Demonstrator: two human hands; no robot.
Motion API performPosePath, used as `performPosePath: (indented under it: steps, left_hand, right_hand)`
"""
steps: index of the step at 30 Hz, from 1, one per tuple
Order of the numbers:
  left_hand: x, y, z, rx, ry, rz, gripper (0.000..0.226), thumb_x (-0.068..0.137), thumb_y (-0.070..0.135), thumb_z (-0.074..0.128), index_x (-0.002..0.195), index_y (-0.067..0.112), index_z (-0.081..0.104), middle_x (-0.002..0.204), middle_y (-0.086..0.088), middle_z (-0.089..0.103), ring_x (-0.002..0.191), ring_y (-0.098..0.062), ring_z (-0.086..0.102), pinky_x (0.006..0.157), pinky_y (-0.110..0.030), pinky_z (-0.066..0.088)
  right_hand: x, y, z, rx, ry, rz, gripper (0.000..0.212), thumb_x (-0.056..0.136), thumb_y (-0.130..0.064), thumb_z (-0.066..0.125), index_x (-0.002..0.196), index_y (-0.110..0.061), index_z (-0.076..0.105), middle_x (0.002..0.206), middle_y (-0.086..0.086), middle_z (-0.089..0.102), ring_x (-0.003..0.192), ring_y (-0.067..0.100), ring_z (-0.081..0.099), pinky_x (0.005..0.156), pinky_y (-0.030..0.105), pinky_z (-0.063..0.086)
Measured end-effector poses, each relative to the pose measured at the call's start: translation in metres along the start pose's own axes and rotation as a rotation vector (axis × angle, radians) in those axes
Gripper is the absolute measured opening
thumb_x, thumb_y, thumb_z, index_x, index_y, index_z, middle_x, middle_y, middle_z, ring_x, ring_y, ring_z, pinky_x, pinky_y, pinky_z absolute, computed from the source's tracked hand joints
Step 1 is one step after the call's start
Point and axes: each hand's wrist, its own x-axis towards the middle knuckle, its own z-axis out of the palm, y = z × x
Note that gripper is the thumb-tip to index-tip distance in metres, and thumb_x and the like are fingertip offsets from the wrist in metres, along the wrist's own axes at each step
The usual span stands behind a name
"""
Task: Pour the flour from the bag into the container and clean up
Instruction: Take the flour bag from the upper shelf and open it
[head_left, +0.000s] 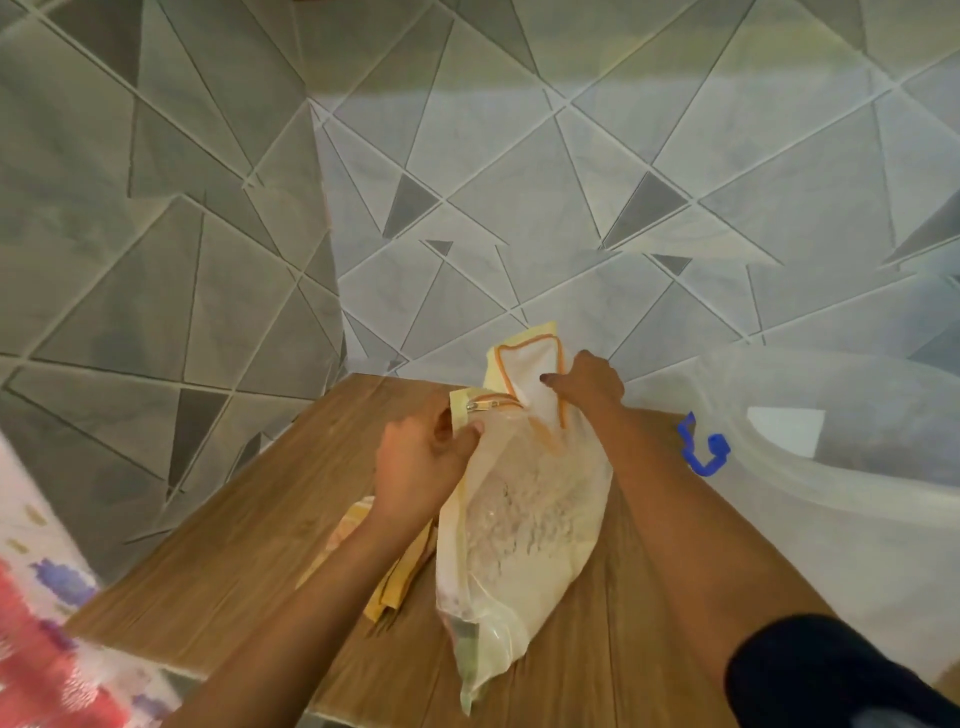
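1. Where the wooden table (218, 561) meets the tiled corner, a flour bag (519, 530) is seen lying lengthwise on the tabletop, its mouth pointed toward the wall.
2. The flour bag is made of translucent, pale yellow plastic; white flour is visible through it, bunched in the middle, and a green printed patch shows near its lower end.
3. An orange-edged opening with a metal zipper pull (480, 404) is seen at the top of the bag, and its white inner lining is spread apart.
4. The left edge of the bag's mouth is pinched between thumb and fingers by the left hand (415, 467).
5. The far flap of the mouth is gripped and pulled back by the right hand (587, 387), whose fingers are closed on the lining.
6. A large clear plastic container (831, 467) is placed just right of the bag, and a blue latch (704, 447) is fitted on its near rim.
7. A folded yellow cloth (384, 582) lies partly hidden under the left forearm, just left of the bag.
8. A dark sleeve (831, 675) is worn on the right arm.
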Motion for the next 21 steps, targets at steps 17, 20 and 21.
performPosePath:
  steps: [17,20,21]
  left_hand:
    - [0.024,0.002,-0.038,0.033,-0.258,0.001,0.040,0.063,0.064,0.054,0.076,0.027,0.064,0.074,0.007,0.068,0.067,-0.013,0.065,0.064,-0.040,0.057]
    - [0.025,0.010,-0.036,0.093,-0.231,-0.003,0.033,0.069,0.058,0.065,0.075,0.026,0.066,0.071,0.006,0.067,0.061,-0.011,0.061,0.059,-0.038,0.051]
    - [0.025,0.010,-0.035,0.098,-0.223,-0.012,0.034,0.070,0.056,0.065,0.077,0.023,0.068,0.071,0.004,0.068,0.061,-0.012,0.061,0.059,-0.040,0.052]
  right_hand:
    - [0.090,0.020,-0.017,0.227,-0.071,-0.146,0.048,0.088,-0.014,0.054,0.131,-0.011,0.032,0.119,0.020,0.050,0.116,0.037,0.051,0.092,0.038,0.042]
    - [0.101,0.017,-0.021,0.127,-0.206,-0.394,0.053,0.087,-0.005,0.054,0.135,-0.017,0.034,0.133,0.020,0.045,0.125,0.036,0.044,0.098,0.039,0.040]
    - [0.103,0.014,-0.020,0.046,-0.243,-0.481,0.055,0.087,-0.001,0.052,0.137,-0.020,0.038,0.139,0.017,0.042,0.127,0.034,0.043,0.102,0.039,0.039]
